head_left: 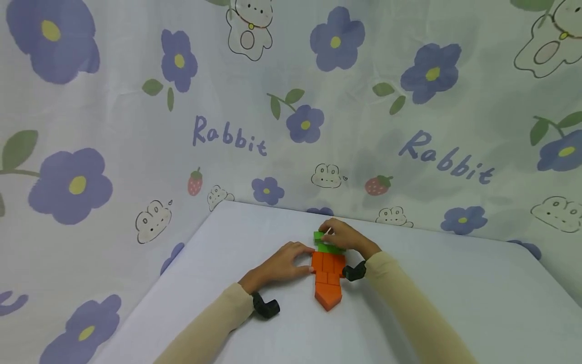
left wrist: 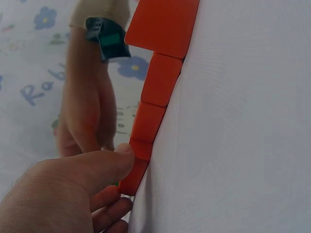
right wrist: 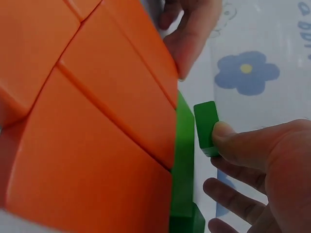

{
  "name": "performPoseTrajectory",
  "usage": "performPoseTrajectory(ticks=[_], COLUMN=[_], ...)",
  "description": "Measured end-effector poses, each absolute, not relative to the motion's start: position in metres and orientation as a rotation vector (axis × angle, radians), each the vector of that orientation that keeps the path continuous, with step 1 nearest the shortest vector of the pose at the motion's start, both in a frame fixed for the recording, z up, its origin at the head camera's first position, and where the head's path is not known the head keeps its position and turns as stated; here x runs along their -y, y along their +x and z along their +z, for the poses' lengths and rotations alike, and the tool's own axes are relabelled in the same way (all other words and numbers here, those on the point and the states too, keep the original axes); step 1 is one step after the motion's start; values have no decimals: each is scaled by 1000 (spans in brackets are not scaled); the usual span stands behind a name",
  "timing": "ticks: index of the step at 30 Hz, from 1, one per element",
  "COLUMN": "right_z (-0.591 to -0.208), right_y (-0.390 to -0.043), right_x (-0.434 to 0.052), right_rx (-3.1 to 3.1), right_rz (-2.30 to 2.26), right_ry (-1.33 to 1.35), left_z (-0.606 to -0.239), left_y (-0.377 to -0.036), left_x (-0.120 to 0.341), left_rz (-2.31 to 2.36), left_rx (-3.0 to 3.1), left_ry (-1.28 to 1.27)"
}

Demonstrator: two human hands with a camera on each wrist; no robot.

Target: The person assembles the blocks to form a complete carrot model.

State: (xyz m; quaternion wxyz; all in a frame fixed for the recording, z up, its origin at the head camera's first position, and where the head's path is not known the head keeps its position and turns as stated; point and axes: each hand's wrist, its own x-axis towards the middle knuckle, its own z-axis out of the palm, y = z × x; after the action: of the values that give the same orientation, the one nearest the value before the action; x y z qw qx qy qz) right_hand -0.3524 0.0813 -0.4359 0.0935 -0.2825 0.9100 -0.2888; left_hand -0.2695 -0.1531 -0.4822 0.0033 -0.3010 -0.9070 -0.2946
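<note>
Several orange blocks (head_left: 328, 293) lie fitted together on the white tabletop, ending in a pointed block at the near end. My left hand (head_left: 284, 262) holds the outer left orange block (left wrist: 133, 179) of the far row, thumb on its near side and fingers around its far end. Between thumb and fingertips, my right hand (right wrist: 277, 165) pinches a small green block (right wrist: 206, 124). It stands just beyond a longer green block (right wrist: 183, 160) that runs along the far edge of the orange ones. Part of that longer block is hidden beneath my right hand in the head view.
A white cloth with purple flowers, rabbits and lettering (head_left: 229, 136) hangs behind and to the left of the tabletop (head_left: 454, 303). Dark wrist cameras (head_left: 265, 307) are strapped at both cuffs, the right one close beside the orange blocks.
</note>
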Motion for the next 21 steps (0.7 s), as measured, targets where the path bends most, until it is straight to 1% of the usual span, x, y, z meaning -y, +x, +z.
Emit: performPoseTrajectory(ticks=[10,17,21], right_z=[-442,-438,-437], right_y=[-351,-347,-346], right_x=[-85,-86,-85], right_rx=[-2727,-2774,-2793], right_rz=[-772,-775,-809], right_ry=[-798,-866,-853], left_z=[-479,-478,-478], left_y=[-268,-270,-270], left_x=[143,141,143], left_rz=[-907,-900,-915], left_rx=[2848,2822,2821], left_ry=[-979,-990,-983])
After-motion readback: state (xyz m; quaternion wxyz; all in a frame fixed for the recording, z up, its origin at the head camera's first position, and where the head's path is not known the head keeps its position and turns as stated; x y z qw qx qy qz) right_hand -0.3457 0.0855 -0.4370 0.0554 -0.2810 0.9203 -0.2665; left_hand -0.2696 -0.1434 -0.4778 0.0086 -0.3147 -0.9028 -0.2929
